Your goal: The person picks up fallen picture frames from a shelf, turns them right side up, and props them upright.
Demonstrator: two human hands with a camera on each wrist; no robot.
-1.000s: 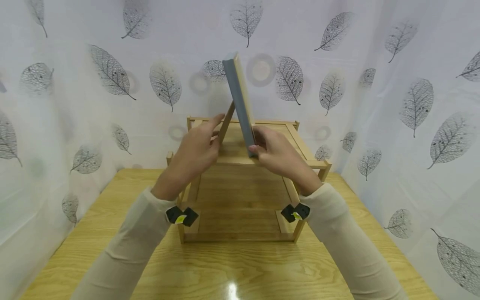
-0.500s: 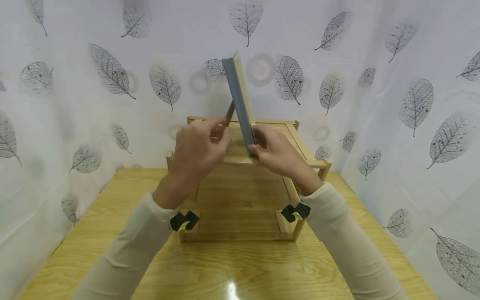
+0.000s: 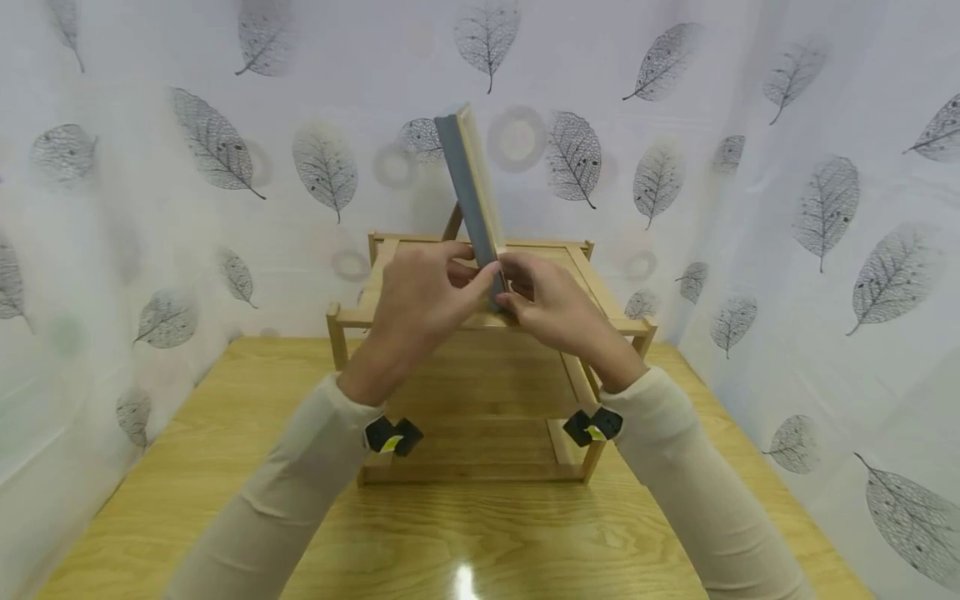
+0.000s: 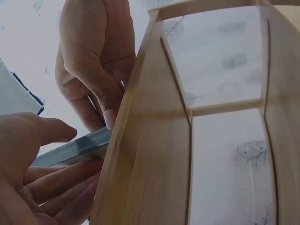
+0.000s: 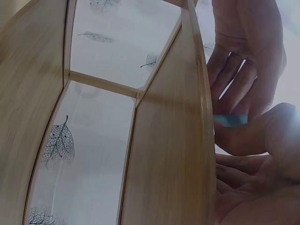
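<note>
A book point(image 3: 467, 183) with a blue-grey spine and pale page edges stands on the top board of a wooden rack point(image 3: 577, 325), its upper end leaning left. At its lower left side my left hand point(image 3: 416, 292) holds it, thumb by the spine and fingers against the left cover. My right hand point(image 3: 558, 312) grips the lower right side, thumb at the foot of the spine. In the left wrist view the book's edge point(image 4: 77, 147) shows between the left thumb and fingers. Behind the book, a narrow brown wooden piece point(image 3: 453, 223) slants against its left side, partly hidden by my left hand.
The two-level rack stands on a wood-grain table point(image 3: 465, 533). Its lower board point(image 3: 480, 446) lies beneath the hands. White curtains point(image 3: 720, 192) with a leaf print enclose the back and both sides.
My left hand has moved right, away from the slanted wooden piece, onto the book. The right hand has kept its grip, and the book leans much as before.
</note>
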